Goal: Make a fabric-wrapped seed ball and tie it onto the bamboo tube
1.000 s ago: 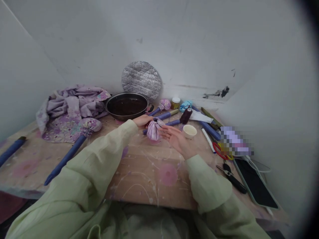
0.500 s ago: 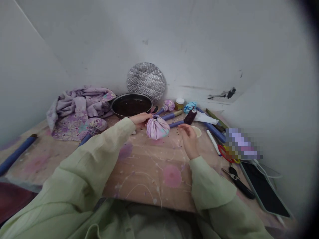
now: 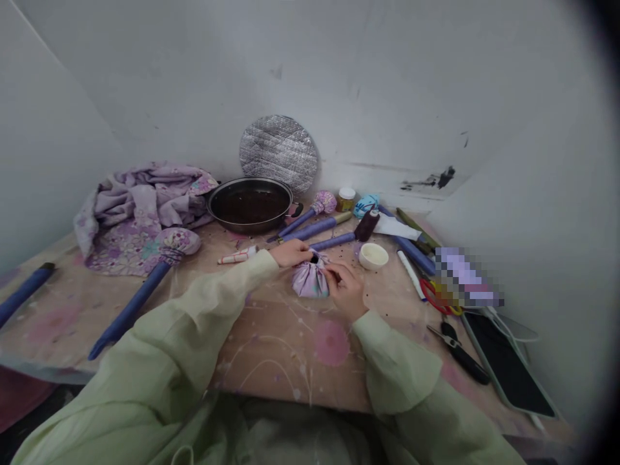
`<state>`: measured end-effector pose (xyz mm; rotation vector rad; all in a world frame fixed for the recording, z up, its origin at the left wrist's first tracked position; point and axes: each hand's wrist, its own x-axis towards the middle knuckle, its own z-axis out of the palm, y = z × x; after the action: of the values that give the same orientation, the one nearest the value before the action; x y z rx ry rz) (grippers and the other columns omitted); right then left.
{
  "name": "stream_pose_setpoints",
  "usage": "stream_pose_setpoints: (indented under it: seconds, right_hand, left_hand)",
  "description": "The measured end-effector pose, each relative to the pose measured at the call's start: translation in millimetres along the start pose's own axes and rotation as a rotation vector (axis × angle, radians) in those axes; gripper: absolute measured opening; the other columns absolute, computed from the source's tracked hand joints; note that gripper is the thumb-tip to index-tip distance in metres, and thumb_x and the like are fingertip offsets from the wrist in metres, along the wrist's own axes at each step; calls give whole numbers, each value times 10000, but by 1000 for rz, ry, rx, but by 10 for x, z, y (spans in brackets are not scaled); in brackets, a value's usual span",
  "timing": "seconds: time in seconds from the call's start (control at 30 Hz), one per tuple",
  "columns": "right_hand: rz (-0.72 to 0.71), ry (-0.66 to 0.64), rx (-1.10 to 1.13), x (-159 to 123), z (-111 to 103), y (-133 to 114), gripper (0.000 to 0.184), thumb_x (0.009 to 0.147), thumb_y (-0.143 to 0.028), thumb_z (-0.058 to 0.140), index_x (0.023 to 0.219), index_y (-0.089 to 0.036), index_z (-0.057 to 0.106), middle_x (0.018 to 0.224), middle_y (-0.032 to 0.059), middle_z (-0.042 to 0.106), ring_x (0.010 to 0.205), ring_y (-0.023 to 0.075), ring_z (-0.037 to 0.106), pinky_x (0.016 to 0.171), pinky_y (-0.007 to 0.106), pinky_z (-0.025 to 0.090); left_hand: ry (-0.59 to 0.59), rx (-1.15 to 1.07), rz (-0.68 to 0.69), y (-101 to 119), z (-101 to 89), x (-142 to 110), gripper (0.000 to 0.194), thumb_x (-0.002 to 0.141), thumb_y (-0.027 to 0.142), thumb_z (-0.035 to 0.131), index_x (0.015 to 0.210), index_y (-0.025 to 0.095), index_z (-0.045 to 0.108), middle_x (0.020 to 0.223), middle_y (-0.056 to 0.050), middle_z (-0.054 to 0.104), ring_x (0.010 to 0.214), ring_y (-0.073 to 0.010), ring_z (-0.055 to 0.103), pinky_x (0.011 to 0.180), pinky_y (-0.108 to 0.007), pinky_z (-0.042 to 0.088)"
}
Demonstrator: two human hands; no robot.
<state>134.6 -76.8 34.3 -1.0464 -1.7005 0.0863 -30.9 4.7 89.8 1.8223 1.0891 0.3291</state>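
A small pouch of purple floral cloth (image 3: 310,282) sits on the table between my hands, its gathered top open and showing a dark inside. My left hand (image 3: 292,252) pinches the pouch's upper left edge. My right hand (image 3: 345,288) is closed on the pouch's right side, fingers curled at the rim. Both arms wear pale green sleeves. A white tube with red print (image 3: 237,257) lies just left of my left hand. A small white bowl (image 3: 373,256) stands to the right of the pouch.
At the back stand a dark pan (image 3: 249,205), a quilted silver disc (image 3: 278,153) and heaped purple fabric (image 3: 140,206). Blue-handled sticks with cloth heads (image 3: 145,284) lie around. Red scissors (image 3: 438,300), black pliers (image 3: 460,355) and a phone (image 3: 506,361) lie right.
The pouch came down from my raised left hand onto the table, nearer to me. My right hand, open a second ago, has closed on its right side.
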Motion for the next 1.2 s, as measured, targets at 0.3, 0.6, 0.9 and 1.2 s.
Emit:
stream_pose_setpoints:
  seconds: [0.3,0.6,0.9,1.2]
  right_hand:
    - [30,-29,40,-141,-63,73,110,817,-205,549,753,-191,638,716,43,645,670,159,600,621,286,487]
    - [304,117,58,-211,-160,329,161,845,-259,498,813,-166,626,689,33,630,560,126,538,527,251,440]
    - [408,151,90,-242,-123,425,220,836,-328,499,818,-163,644,681,35,639,540,118,532,511,243,434]
    - [404,151,97,-261,-97,477,212,824,-309,503,819,-166,659,735,56,682,557,132,569,538,262,473]
  left_hand:
    - [-13,308,42,-96,128,27,325,679,323,560,429,162,430,386,54,327,432,-81,294,482,-253,188]
    - [46,359,272,-173,65,-6,190,741,289,547,854,139,575,792,-12,559,701,-120,491,665,-227,398]
    - [-61,748,325,42,276,145,236,681,115,551,915,129,581,917,-86,592,819,-199,565,734,-289,433]
    - [-96,761,343,96,173,135,178,688,78,547,853,126,594,853,-66,619,789,-171,556,722,-255,411]
